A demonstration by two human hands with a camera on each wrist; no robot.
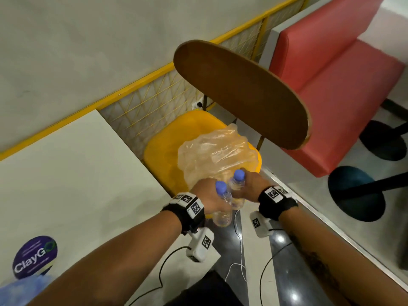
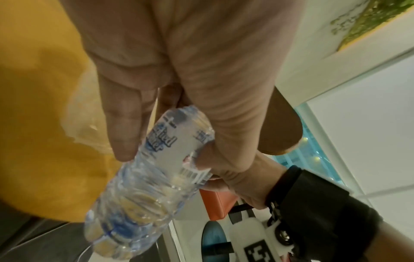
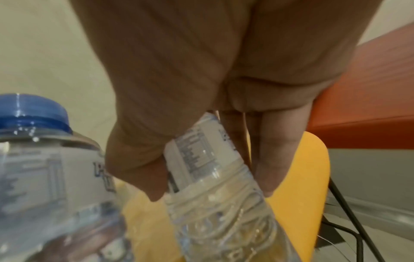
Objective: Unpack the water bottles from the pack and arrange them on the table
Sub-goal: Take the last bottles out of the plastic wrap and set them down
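Each hand holds one clear water bottle with a blue cap, side by side above the front edge of a yellow chair seat (image 1: 161,149). My left hand (image 1: 209,199) grips the nearer bottle (image 1: 223,204) around its label; the left wrist view shows that bottle (image 2: 143,186) with fingers wrapped round it. My right hand (image 1: 249,184) grips the farther bottle (image 1: 237,186), whose lower body (image 3: 215,195) shows in the right wrist view, with the other bottle (image 3: 44,168) at the left. Crumpled clear plastic pack wrap (image 1: 216,149) lies on the seat just beyond the bottles.
A white table (image 1: 66,168) stretches to the left, with a round purple sticker (image 1: 35,257) near its front. The chair's brown backrest (image 1: 242,91) rises behind the wrap. A red bench (image 1: 335,69) and dark round table bases (image 1: 355,193) stand to the right. Cables trail on the floor.
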